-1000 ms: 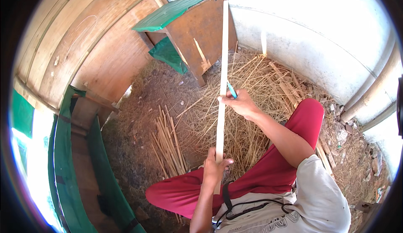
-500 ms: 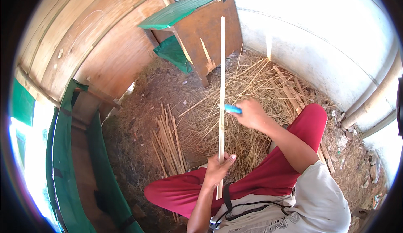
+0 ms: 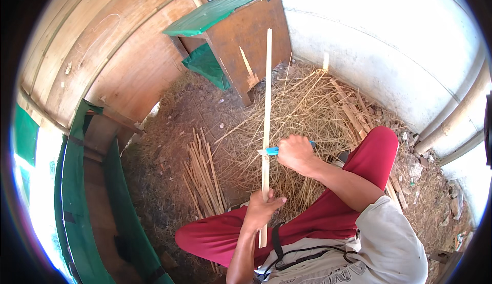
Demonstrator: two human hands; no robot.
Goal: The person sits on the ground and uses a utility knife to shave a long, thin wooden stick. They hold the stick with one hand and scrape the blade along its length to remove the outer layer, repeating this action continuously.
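My left hand (image 3: 260, 209) is wrapped round the lower part of a long, pale bamboo strip (image 3: 267, 94), which stands out away from my lap toward the wooden box. Its thumb points off to the right. In my right hand (image 3: 295, 152) is a blue utility knife (image 3: 272, 151), gripped in a fist. The short blade crosses the strip about halfway along, a little beyond my left hand. The knife's far end shows past the fist on the right.
Thin split strips (image 3: 203, 174) lie in a bundle on the dirt to the left. A heap of shavings (image 3: 302, 110) covers the ground ahead. Beyond stands a brown wooden box (image 3: 251, 38) with a green cover. A green-edged trough (image 3: 84, 207) runs along the left, and a white wall (image 3: 369, 28) closes the right.
My right hand and the knife have come down along the strip toward my left hand. The strip has shifted slightly toward me, its top end now lower.
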